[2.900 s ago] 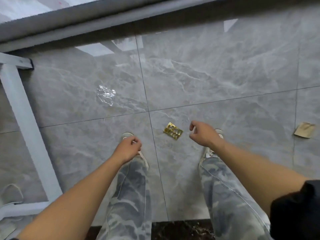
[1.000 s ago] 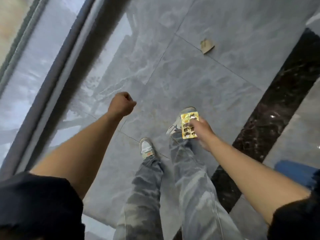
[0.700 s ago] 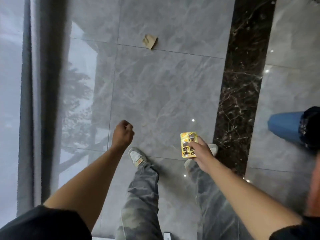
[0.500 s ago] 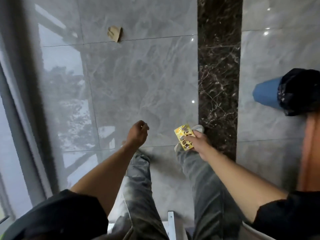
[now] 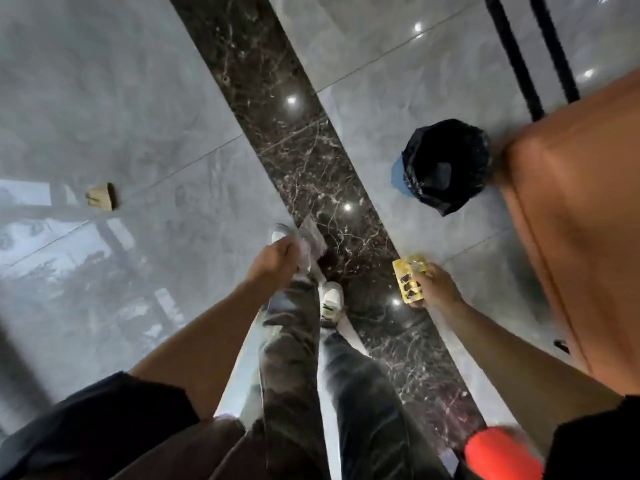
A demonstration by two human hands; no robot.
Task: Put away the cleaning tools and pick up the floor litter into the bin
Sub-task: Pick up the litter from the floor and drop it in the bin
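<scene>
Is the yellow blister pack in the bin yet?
Out. The right hand pinches the yellow blister pack, short of the black-lined bin. The left hand grips a clear wrapper.

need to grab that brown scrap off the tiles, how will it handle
The brown scrap looks like thin folded card, so probably light and bendy. One edge seems raised off the glossy floor, which should make it easy to pinch. Pushed, it would likely slide, not roll.

No legible text, label or number anywhere.
</scene>
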